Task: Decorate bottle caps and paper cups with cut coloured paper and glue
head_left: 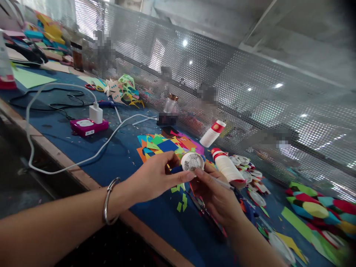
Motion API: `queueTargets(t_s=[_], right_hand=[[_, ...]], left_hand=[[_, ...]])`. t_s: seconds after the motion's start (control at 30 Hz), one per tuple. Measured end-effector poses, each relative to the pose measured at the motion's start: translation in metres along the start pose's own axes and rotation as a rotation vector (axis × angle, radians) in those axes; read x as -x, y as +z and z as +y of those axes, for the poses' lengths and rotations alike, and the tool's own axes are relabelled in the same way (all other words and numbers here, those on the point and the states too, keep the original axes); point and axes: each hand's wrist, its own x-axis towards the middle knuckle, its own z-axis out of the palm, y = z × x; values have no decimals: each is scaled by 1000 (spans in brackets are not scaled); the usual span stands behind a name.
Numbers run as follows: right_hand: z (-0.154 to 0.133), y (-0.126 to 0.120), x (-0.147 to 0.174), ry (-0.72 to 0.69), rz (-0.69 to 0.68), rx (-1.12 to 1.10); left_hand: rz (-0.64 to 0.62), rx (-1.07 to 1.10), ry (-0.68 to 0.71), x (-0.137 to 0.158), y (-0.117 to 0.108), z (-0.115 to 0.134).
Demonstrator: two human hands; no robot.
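A perforated metal screen (239, 70) slants behind a blue tabletop (69, 148) strewn with craft bits. Taking the white round (192, 161) with dark line drawing as the clock's centre, the left hand (155, 176) comes in from eight, thumb and fingers curled nearly closed on its rim. The right hand (219, 196), from between four and five, has its fingers pinched around a slim pale pen (222, 183), thumb by the round's lower edge; whether the tip touches the drawing I cannot tell. Coloured paper pieces (167, 145) spread at ten, a lidded glass jar (170, 104) stands at eleven, one cup stack (211, 134) leans between one and two, another cup stack (229, 168) lies near three beside piled white discs (254, 181), and a magenta power strip (86, 127) sits between nine and ten
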Motion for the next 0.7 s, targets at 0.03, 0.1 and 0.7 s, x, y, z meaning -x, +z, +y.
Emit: queueTargets(t_s=[0.03, 0.1, 0.7], right_hand=[[-4, -6, -2, -21, 38, 24], [-13, -22, -10, -54, 103, 46], [-48, -251, -99, 27, 862, 320]], left_hand=[[-21, -100, 29, -9, -2, 3], [-33, -216, 91, -29, -4, 7], [-528, -469, 528, -38, 68, -17]])
